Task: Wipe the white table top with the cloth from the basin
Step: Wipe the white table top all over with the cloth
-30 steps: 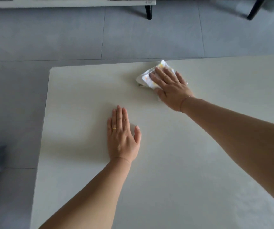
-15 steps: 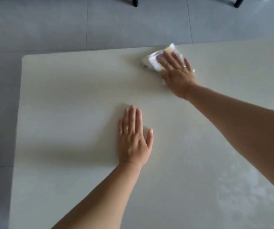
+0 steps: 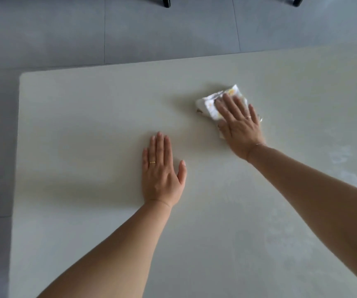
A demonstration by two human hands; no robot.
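Note:
A folded white cloth (image 3: 209, 103) with yellow marks lies on the white table top (image 3: 83, 117), some way in from the far edge. My right hand (image 3: 239, 123) presses flat on it, fingers spread, covering its near part. My left hand (image 3: 161, 168) rests palm down on the bare table, nearer to me and to the left, holding nothing. The basin is out of view.
The table's left edge (image 3: 17, 147) and far edge (image 3: 130, 63) drop to a grey tiled floor (image 3: 65, 33). Two dark furniture legs (image 3: 166, 1) stand on the floor at the top. Faint damp streaks (image 3: 349, 168) show on the table at the right.
My right hand has drawn the cloth back from the far edge toward me. My left hand has stayed flat in place. The view has shifted.

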